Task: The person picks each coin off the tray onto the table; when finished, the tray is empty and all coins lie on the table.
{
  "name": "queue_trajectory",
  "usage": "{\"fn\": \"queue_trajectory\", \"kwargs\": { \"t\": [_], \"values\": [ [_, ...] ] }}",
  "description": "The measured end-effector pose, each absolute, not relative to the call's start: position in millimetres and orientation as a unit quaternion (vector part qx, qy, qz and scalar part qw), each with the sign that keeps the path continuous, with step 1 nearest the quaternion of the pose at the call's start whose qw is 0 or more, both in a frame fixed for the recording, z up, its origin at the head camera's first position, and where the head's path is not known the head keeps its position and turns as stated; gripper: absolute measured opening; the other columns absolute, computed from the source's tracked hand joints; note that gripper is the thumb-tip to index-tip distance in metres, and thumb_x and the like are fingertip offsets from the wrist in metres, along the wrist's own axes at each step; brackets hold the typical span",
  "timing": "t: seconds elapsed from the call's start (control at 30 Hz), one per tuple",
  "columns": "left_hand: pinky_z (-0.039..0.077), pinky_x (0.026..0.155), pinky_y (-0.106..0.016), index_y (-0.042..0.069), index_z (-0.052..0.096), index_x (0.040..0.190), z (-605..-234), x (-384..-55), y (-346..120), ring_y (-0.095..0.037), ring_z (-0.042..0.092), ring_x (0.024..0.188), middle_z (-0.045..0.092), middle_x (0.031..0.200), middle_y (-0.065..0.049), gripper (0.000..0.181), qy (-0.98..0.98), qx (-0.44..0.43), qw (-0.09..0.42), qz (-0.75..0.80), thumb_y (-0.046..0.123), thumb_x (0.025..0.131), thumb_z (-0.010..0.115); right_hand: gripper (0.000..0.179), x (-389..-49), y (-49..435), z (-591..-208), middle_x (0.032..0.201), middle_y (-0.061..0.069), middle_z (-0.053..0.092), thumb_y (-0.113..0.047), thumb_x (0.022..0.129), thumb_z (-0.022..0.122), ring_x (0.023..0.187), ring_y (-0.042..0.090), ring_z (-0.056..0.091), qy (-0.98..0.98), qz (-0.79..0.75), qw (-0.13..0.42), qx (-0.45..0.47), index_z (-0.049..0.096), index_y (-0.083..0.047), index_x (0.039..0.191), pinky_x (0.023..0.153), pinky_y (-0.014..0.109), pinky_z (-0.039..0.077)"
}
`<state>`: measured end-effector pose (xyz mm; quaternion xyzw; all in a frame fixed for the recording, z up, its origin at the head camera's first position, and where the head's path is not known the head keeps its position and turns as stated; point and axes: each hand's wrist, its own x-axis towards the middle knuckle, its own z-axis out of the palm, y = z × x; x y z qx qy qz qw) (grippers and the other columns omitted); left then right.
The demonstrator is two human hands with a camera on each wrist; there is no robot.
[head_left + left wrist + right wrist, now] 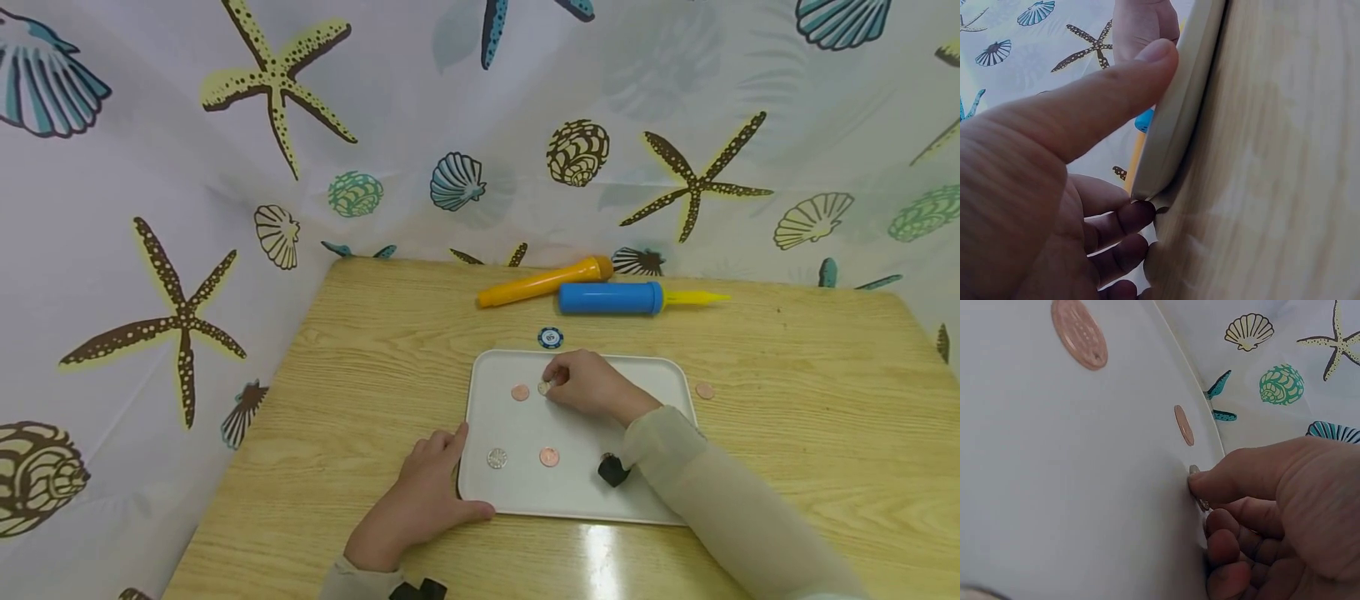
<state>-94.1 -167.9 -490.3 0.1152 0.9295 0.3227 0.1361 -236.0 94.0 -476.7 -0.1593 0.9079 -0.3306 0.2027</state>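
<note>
A white tray (577, 433) lies on the wooden table. My left hand (427, 487) holds its near left corner, thumb (1154, 56) against the near rim and fingers along the left side. Over the far half of the tray, my right hand (588, 385) pinches a small silvery coin (544, 387) between thumb and fingers; in the right wrist view the coin (1195, 470) is tilted close to the tray's surface. Just left of it lies a copper coin (520, 392). Nearer me are a silver coin (497, 458) and another copper coin (550, 457).
Beyond the tray's far rim lies a blue and white poker chip (551, 337). A copper coin (705, 390) sits right of the tray. Farther back are an orange microphone-shaped stick (543, 283) and a blue hand pump (609, 298) with a yellow nozzle. A shell-patterned cloth (510, 125) hangs behind.
</note>
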Motion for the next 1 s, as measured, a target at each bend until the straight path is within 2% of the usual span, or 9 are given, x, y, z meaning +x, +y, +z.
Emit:
{"fn": "queue_trajectory", "kwargs": {
  "t": [0.23, 0.67, 1.0],
  "values": [
    [0.038, 0.097, -0.048, -0.002, 0.028, 0.157, -488, -94, -167, -0.027, 0.043, 0.111, 0.049, 0.133, -0.015, 0.121, 0.929, 0.114, 0.135, 0.326, 0.053, 0.069, 0.089, 0.018, -234, 89, -474, 0.096, 0.004, 0.064, -0.013, 0.09, 0.075, 0.089, 0.022, 0.056, 0.909, -0.334, 0.209, -0.134, 0.068, -0.009, 0.107, 0.081, 0.033, 0.05],
    [0.037, 0.099, -0.048, -0.003, 0.028, 0.157, -489, -94, -168, -0.028, 0.042, 0.112, 0.049, 0.133, -0.015, 0.12, 0.929, 0.117, 0.135, 0.323, 0.053, 0.07, 0.089, 0.016, -233, 93, -477, 0.092, 0.003, 0.062, -0.014, 0.091, 0.076, 0.085, 0.021, 0.056, 0.908, -0.342, 0.189, -0.151, 0.064, -0.013, 0.101, 0.076, 0.032, 0.049],
    [0.037, 0.1, -0.05, -0.003, 0.028, 0.157, -489, -94, -168, -0.03, 0.043, 0.114, 0.048, 0.134, -0.017, 0.12, 0.932, 0.116, 0.137, 0.314, 0.053, 0.07, 0.089, 0.016, -233, 100, -478, 0.099, 0.001, 0.064, -0.016, 0.095, 0.07, 0.09, 0.022, 0.056, 0.896, -0.367, 0.198, -0.152, 0.07, -0.018, 0.112, 0.08, 0.033, 0.05]
  ]
}}
